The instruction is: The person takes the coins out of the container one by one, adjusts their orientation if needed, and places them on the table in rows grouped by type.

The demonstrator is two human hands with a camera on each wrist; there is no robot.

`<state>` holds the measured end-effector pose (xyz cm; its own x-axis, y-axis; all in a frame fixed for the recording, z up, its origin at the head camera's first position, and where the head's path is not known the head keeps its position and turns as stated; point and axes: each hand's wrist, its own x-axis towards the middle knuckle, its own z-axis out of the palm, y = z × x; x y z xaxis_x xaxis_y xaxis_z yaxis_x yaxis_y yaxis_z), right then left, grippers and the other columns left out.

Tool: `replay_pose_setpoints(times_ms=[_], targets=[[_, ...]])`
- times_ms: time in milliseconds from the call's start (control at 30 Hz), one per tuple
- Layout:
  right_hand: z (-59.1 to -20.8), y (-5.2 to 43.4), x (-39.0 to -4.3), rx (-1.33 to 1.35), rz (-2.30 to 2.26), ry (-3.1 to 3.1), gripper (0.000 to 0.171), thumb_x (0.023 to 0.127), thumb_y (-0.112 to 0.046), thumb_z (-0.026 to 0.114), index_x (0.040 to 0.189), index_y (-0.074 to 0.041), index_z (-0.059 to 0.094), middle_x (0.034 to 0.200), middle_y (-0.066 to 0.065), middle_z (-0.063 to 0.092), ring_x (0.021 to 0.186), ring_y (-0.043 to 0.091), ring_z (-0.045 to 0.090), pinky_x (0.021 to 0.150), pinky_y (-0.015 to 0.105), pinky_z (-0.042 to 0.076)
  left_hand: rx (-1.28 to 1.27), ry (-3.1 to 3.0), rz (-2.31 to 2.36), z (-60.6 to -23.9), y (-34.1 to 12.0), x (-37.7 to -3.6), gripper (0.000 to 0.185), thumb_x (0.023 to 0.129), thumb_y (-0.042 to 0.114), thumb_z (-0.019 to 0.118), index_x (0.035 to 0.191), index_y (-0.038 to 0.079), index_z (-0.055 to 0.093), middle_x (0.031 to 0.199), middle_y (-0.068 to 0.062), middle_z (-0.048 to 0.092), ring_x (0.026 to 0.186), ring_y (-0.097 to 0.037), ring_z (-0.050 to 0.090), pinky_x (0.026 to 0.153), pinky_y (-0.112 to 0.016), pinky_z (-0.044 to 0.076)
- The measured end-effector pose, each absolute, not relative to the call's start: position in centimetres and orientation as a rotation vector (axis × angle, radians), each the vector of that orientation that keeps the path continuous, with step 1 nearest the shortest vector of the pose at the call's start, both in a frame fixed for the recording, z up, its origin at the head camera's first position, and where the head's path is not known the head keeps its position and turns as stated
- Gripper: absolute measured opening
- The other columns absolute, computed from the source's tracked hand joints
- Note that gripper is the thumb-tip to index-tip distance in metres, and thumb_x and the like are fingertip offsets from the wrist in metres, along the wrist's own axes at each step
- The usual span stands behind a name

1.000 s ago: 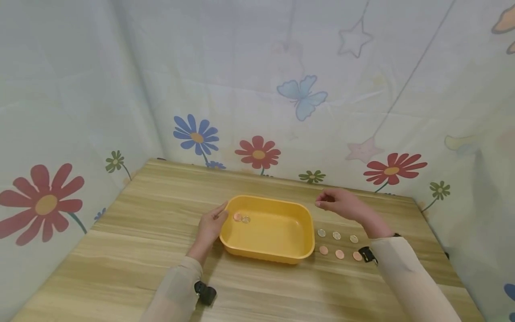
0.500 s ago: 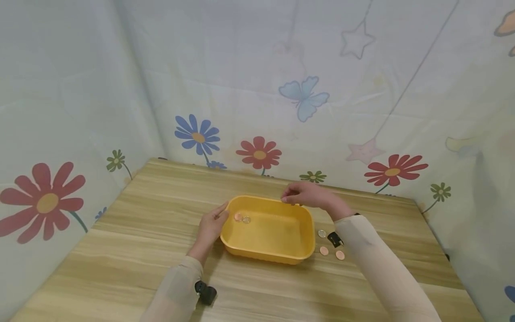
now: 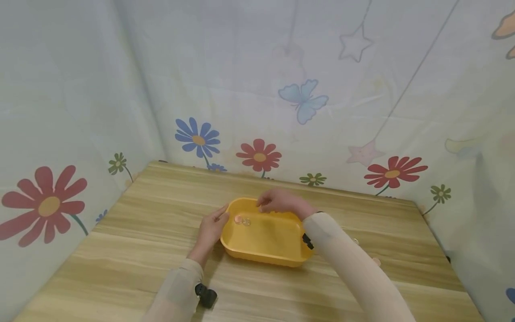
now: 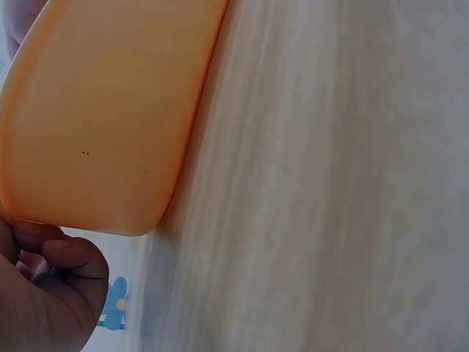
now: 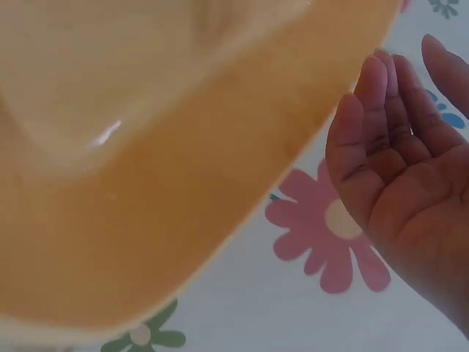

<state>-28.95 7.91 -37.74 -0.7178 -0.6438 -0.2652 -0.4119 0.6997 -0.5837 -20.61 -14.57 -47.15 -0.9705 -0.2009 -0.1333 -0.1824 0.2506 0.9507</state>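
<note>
Resting near the middle of a wooden bench [image 3: 132, 232], a yellow tray [image 3: 281, 257] already holds 2 coins [image 3: 242, 220], one copper and one silver, lying side by side close to its left wall. The left hand [image 3: 211, 228] rests against the outside of that wall with its fingers loosely curled and its thumb at the rim, gripping nothing firmly but steadying the tray. The right hand [image 3: 277, 201] hovers over the tray's far edge, just above and to the right of the 2 coins; the head view suggests its fingertips are drawn together, while the right wrist view shows the fingers fairly straight, so whether a coin is pinched there cannot be told. More coins [image 3: 376, 261] peek out on the bench beyond the right sleeve [image 3: 346, 264], which hides most of them. To do this well, the hand should be low over the tray floor before the fingers part, so nothing bounces out, with the left hand bracing the tray. A flower-printed curtain [image 3: 257, 112] backs the bench.
</note>
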Motion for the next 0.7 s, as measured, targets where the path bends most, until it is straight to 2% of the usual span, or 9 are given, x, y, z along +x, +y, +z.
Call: replay_pose_setpoints(times_ms=[133, 300, 400, 533, 700], targets=[[-38.7, 6.7, -29.0, -0.834, -0.636, 2.479, 0.033, 0.099, -0.020, 0.066, 0.129, -0.007, 0.070, 0.125, 0.012, 0.073, 0.105, 0.021, 0.070, 0.091, 0.032, 0.060, 0.383, -2.474, -1.868, -47.2, -14.5, -20.6, 0.044, 0.105, 0.023, 0.055, 0.148, 0.013, 0.053, 0.157, -0.019, 0.045, 0.147, -0.041, 0.043, 0.118, -0.051, 0.044], [-40.0, 5.3, -28.7, -0.834, -0.613, 2.499, 0.030, 0.097, -0.014, 0.067, 0.125, -0.004, 0.071, 0.108, 0.013, 0.076, 0.087, 0.020, 0.071, 0.070, 0.022, 0.058, 0.399, -2.472, -1.871, -47.2, -14.5, -20.6, 0.044, 0.105, 0.023, 0.056, 0.148, 0.014, 0.054, 0.157, -0.018, 0.045, 0.148, -0.040, 0.043, 0.119, -0.050, 0.043], [-41.1, 4.7, -28.6, -0.808, -0.629, 2.482, 0.032, 0.095, -0.006, 0.064, 0.126, 0.000, 0.069, 0.102, 0.015, 0.076, 0.081, 0.020, 0.071, 0.062, 0.018, 0.053, 0.405, -2.472, -1.870, -47.2, -14.5, -20.6, 0.044, 0.105, 0.023, 0.056, 0.148, 0.014, 0.054, 0.157, -0.019, 0.046, 0.148, -0.040, 0.043, 0.119, -0.051, 0.043], [-42.4, 4.4, -28.6, -0.768, -0.645, 2.454, 0.039, 0.092, 0.002, 0.062, 0.131, 0.003, 0.065, 0.098, 0.016, 0.074, 0.070, 0.015, 0.062, 0.058, 0.017, 0.047, 0.400, -2.478, -1.866, -47.2, -14.5, -20.6, 0.044, 0.105, 0.023, 0.055, 0.148, 0.013, 0.053, 0.157, -0.020, 0.046, 0.148, -0.041, 0.043, 0.120, -0.051, 0.042], [-43.4, 4.2, -28.7, -0.758, -0.661, 2.450, 0.041, 0.090, 0.003, 0.065, 0.131, 0.004, 0.065, 0.086, 0.007, 0.064, 0.063, 0.009, 0.050, 0.054, 0.016, 0.041, 0.392, -2.487, -1.845, -47.2, -14.6, -20.6, 0.044, 0.105, 0.022, 0.055, 0.148, 0.012, 0.053, 0.157, -0.020, 0.045, 0.147, -0.041, 0.043, 0.120, -0.051, 0.041]])
